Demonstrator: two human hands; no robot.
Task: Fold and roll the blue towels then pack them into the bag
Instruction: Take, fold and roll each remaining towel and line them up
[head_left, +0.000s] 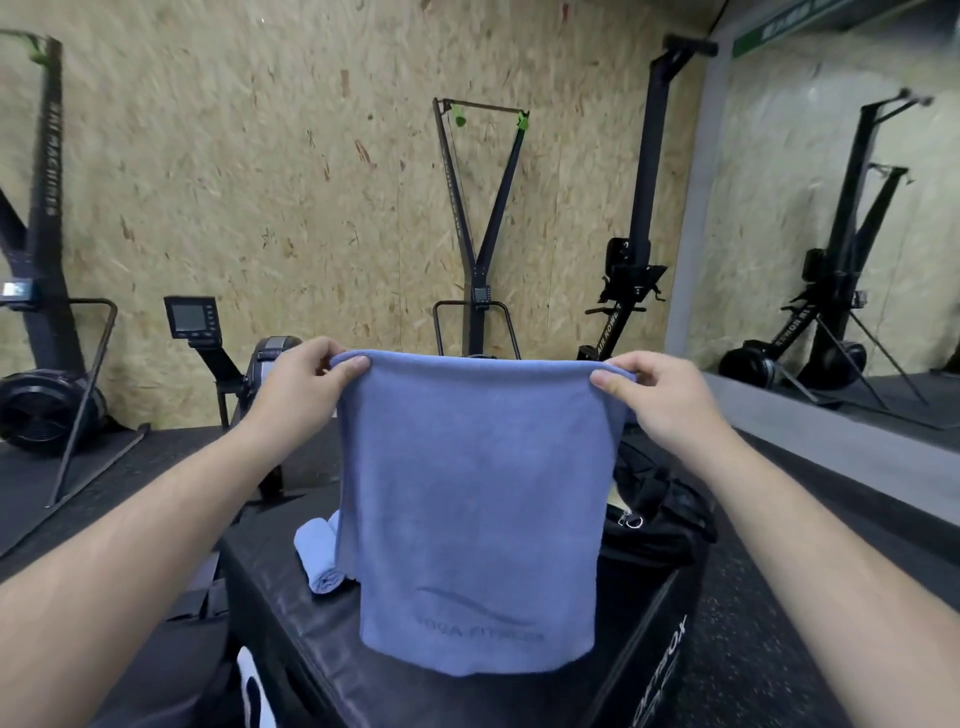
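Holding up a soft blue terry-cloth towel with a faint printed logo (467, 493) by its top edge; pinching one corner under the thumb of the left hand (306, 384) and the other under the thumb of the right hand (660, 400); spreading both hands well apart and about level; hanging the cloth flat above a black padded gym box (275, 597), possibly brushing the box top with the lower hem, hard to tell; sharing that box top with a small rolled blue towel (319, 558) just beside the hanging cloth on the left, and with a black fabric duffel bag with a metal zip pull (660, 519) on the right, partly hidden behind the cloth; judging from here, risking a crooked fold by bringing the corners together unevenly, and so a lopsided roll; possibly losing a corner through so light a pinch and dropping the cloth over the box edge to the floor; perhaps sweeping the small roll off the box while laying the cloth down; likely hiding the bag's opening meanwhile.
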